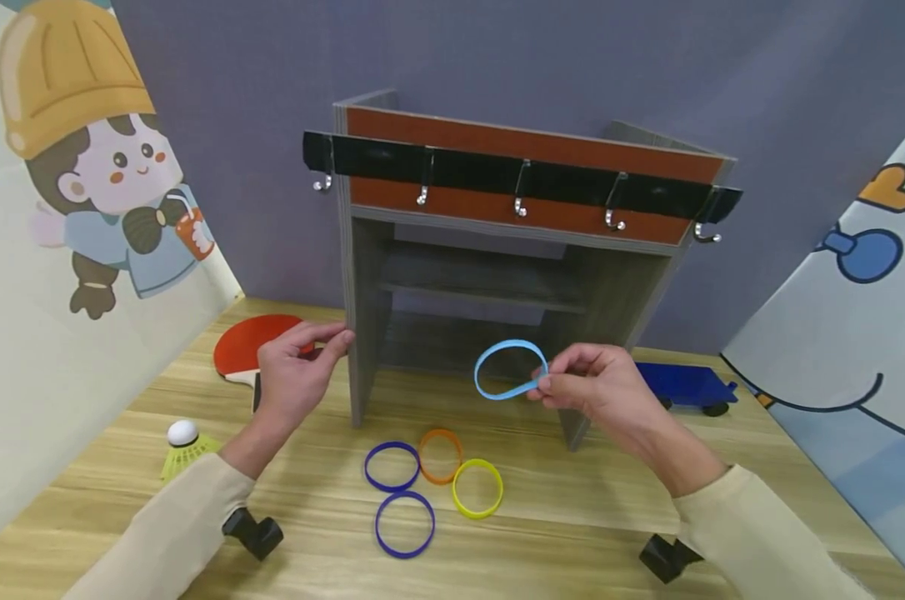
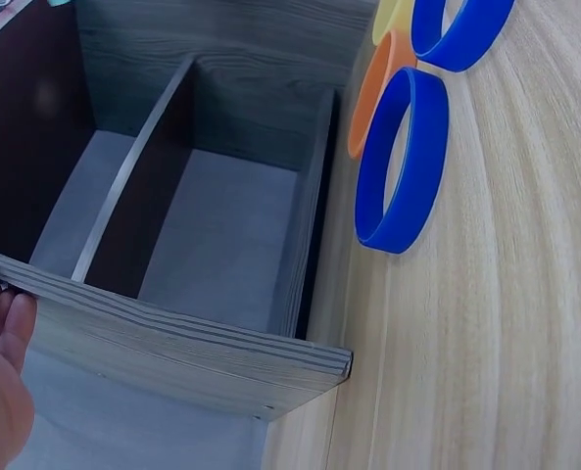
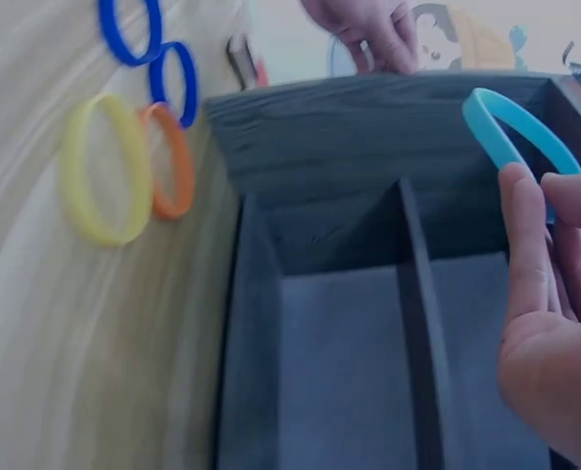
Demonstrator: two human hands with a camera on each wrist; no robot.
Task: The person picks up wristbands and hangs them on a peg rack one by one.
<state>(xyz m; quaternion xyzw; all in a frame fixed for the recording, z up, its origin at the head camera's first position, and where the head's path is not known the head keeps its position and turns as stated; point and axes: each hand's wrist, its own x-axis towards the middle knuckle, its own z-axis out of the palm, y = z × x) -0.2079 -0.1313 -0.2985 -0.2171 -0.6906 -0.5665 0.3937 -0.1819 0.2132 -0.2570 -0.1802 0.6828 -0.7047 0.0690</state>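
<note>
My right hand (image 1: 598, 387) pinches a light blue wristband (image 1: 511, 369) between thumb and fingers, raised before a grey wooden shelf unit (image 1: 353, 275). In the right wrist view the band (image 3: 491, 127) stands up from the fingertips, inside the line of the side panel. My left hand (image 1: 295, 375) touches the front edge of the unit's left side panel, its fingers on the outer face. On the table lie two dark blue wristbands (image 1: 405, 525), an orange wristband (image 1: 440, 457) and a yellow wristband (image 1: 478, 489), close together.
A black rail (image 1: 467, 167) with several silver hooks crosses the unit's top front. Left of the unit lie a red table tennis bat (image 1: 250, 342) and a yellow shuttlecock (image 1: 184, 446). A blue toy skateboard (image 1: 685, 385) sits to the right. Grey cloth hangs behind.
</note>
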